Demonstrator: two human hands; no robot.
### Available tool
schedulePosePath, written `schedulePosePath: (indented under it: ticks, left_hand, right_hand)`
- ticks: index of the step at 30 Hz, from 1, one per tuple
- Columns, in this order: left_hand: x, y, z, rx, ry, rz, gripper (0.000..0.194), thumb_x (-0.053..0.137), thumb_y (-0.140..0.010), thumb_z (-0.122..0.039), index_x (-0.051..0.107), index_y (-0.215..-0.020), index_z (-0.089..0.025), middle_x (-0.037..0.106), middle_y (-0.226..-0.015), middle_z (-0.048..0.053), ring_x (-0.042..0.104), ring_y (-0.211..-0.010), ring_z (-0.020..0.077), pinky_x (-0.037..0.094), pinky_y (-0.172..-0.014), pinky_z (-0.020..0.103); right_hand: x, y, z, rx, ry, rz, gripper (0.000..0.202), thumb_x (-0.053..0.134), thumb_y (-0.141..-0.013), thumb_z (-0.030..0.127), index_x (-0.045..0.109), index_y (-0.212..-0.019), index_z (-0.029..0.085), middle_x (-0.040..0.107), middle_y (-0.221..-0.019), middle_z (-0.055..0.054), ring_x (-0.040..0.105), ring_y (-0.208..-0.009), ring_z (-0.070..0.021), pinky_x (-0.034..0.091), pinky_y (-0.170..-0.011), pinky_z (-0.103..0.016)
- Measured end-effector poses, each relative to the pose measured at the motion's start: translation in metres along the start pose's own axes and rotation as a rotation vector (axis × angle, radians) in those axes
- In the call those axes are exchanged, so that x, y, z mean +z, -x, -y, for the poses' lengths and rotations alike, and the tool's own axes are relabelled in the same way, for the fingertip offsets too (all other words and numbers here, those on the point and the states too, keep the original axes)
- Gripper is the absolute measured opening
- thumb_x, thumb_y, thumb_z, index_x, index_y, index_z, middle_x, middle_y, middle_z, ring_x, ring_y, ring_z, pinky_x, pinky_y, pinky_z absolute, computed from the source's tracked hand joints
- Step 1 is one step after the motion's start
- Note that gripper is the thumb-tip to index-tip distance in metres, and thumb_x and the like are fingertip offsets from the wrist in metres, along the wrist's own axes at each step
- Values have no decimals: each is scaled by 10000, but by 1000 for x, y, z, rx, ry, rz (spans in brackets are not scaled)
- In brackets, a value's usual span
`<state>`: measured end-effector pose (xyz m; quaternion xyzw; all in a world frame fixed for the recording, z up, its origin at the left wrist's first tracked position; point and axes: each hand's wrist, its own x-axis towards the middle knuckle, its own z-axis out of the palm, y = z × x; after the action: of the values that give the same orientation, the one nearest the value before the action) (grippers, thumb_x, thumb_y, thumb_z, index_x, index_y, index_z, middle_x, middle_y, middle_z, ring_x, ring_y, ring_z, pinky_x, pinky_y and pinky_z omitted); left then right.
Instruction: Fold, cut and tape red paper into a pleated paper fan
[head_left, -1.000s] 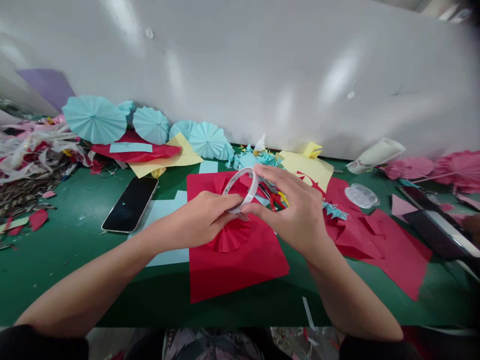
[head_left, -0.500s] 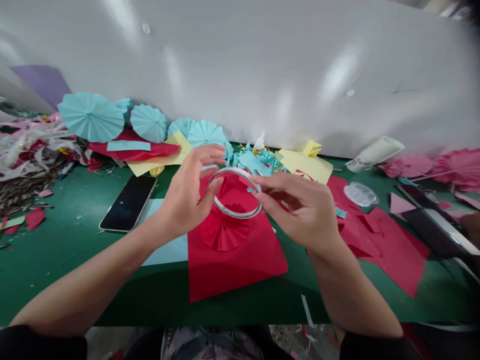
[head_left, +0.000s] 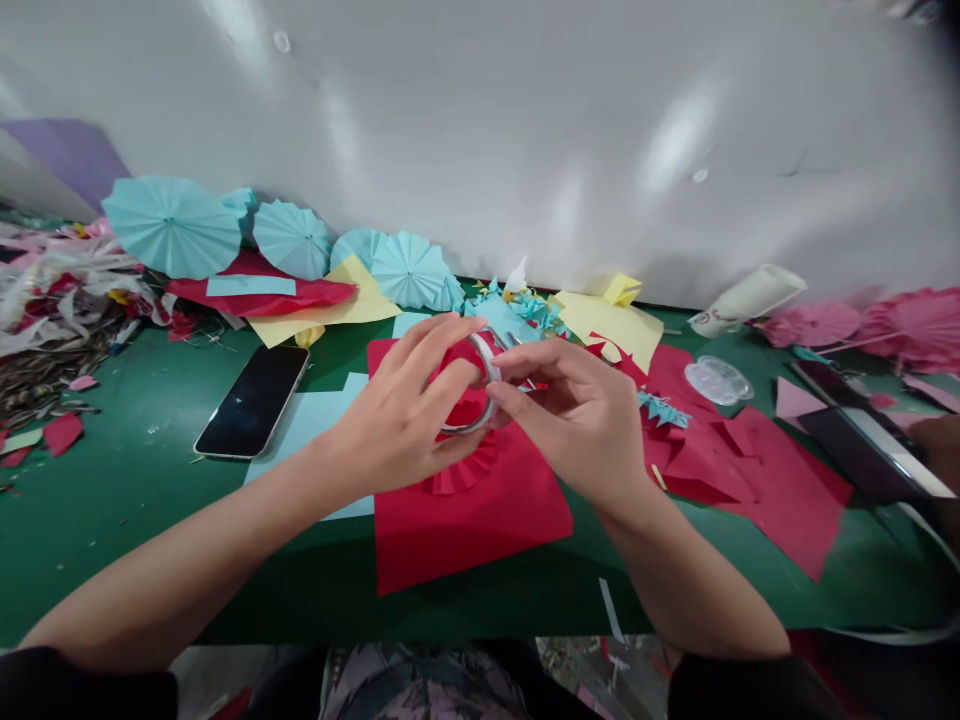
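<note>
A thin white roll of tape [head_left: 487, 356] is held above a red paper sheet [head_left: 472, 535]. My left hand [head_left: 405, 405] wraps round the roll from the left, its fingers closed on the ring and partly covering it. From the right, my right hand [head_left: 581, 420] pinches the rim between thumb and forefinger. Whether a tape end is lifted is hidden by the fingertips. Under the hands, a pleated red paper fan [head_left: 463, 470] rests on the red sheet. Light blue paper [head_left: 349, 508] sticks out beneath that sheet.
A phone [head_left: 253, 403] lies to the left. Pleated blue paper fans [head_left: 176, 228] line the wall. Red paper pieces [head_left: 795, 505], a clear plastic disc [head_left: 718, 381] and a white cup [head_left: 746, 300] are at right. Ribbons and sticks [head_left: 52, 300] pile up far left.
My left hand has moved right and closed round the tape roll, which has turned to a steeper angle. My right hand still pinches its rim. The view has shifted slightly.
</note>
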<state>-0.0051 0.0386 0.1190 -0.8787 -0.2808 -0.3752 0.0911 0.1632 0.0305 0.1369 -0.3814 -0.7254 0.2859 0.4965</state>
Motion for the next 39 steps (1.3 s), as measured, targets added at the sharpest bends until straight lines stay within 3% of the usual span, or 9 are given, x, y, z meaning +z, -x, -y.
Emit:
schedulePosePath:
  ticks: [7,13,20,26,39]
  left_hand:
    - [-7,0,7,8,19,82,219,568,-788,-166,452,-973,-142,463,-1252,203,384,-1251,314,385,-1009,502]
    - [-11,-2,9,-34,76,84,243,551,-802,-170,443,-1019,-153,475,-1236,188,423,-1214,296,409,-978,499]
    - [-12,-2,10,-48,150,94,220,547,-809,-163,462,-1012,-154,473,-1232,165,422,-1212,274,421,-970,458]
    - [-14,-1,11,-17,167,115,194,532,-814,-118,468,-995,-151,467,-1231,156,411,-1216,252,407,-992,436]
    - [-16,-1,10,-21,195,195,175,524,-820,-115,468,-981,-155,440,-1279,160,354,-1271,259,386,-1022,439]
  right_hand:
    - [-5,-2,-2,-33,90,108,86,628,-755,163,547,-757,194,591,-733,33,597,-653,-83,526,-586,-199]
    - [-3,-1,-4,-139,180,48,250,620,-776,167,585,-1016,224,654,-851,13,623,-744,-104,532,-618,-214]
    - [-3,-1,-7,-243,250,-21,109,642,-766,177,645,-869,213,682,-844,0,634,-767,-124,537,-650,-243]
    - [-2,-1,-6,-215,238,-40,79,663,-750,203,647,-826,220,674,-815,-6,628,-744,-133,533,-610,-250]
    - [-10,-6,-5,-192,187,85,110,650,-742,180,546,-759,209,540,-880,-26,564,-815,-147,525,-563,-249]
